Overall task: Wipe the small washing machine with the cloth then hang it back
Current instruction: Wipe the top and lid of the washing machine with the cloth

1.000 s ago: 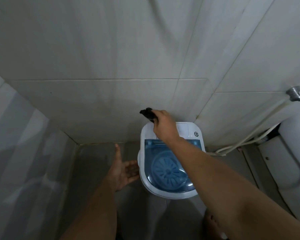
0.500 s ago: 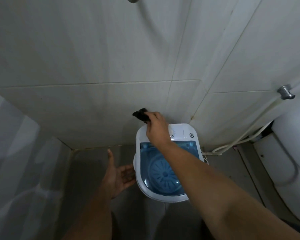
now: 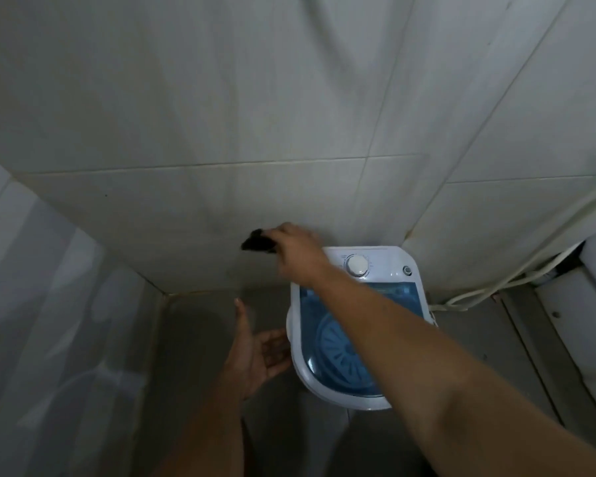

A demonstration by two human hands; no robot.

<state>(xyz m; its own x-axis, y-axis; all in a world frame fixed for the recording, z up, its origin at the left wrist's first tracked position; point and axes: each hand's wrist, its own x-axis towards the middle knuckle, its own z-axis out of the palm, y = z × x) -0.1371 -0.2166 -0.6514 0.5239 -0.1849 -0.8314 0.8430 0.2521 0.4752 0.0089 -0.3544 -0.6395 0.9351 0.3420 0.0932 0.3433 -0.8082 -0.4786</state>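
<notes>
Dark, crumpled cloth [image 3: 258, 243] is pinched in the right hand [image 3: 298, 251], blurred, above the glossy white washing machine [image 3: 386, 256]; left hand [image 3: 258, 356] spread open, empty.

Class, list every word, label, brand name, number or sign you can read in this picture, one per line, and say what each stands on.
No text here can be read.
Small marks ring the white dial on the washing machine: too small and blurred to read.
A faint printed patch on the blue lid: blurred, unreadable.
The dark cloth in the right hand, the left hand and the wall tiles: no writing visible.
</notes>
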